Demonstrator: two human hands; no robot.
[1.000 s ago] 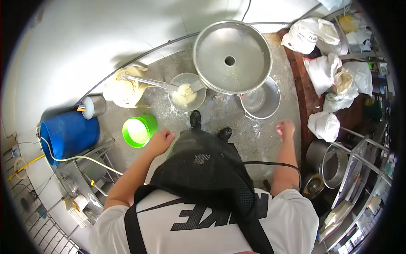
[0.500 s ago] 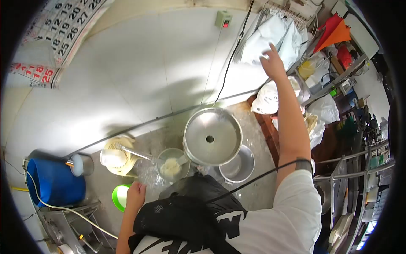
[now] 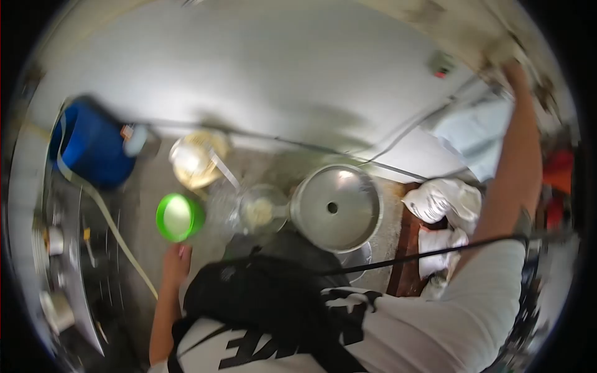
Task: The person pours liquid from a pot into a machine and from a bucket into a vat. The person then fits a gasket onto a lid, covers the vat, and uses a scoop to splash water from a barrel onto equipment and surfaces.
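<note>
My left hand hangs low at the left with its fingers curled; whatever is inside them, if anything, is hidden. Just beyond it stands a bright green container with a whitish content. My right arm stretches up to the far right. At its end my right hand is smeared by motion, close to the wall above hanging pale plastic bags. In front of me is a wide round metal pan with a hole at its centre. A clear bowl with pale, dough-like stuff stands beside it.
A cream-coloured basket with a metal-handled tool stands near the wall, and a blue barrel is at the left. A hose runs down beside metal shelving. White sacks lie at the right. A switch box hangs on the wall.
My view has swung, so the scene is shifted and blurred. My right hand has moved from over the hanging bags, fingers spread, to higher up the wall. My left hand stays low.
</note>
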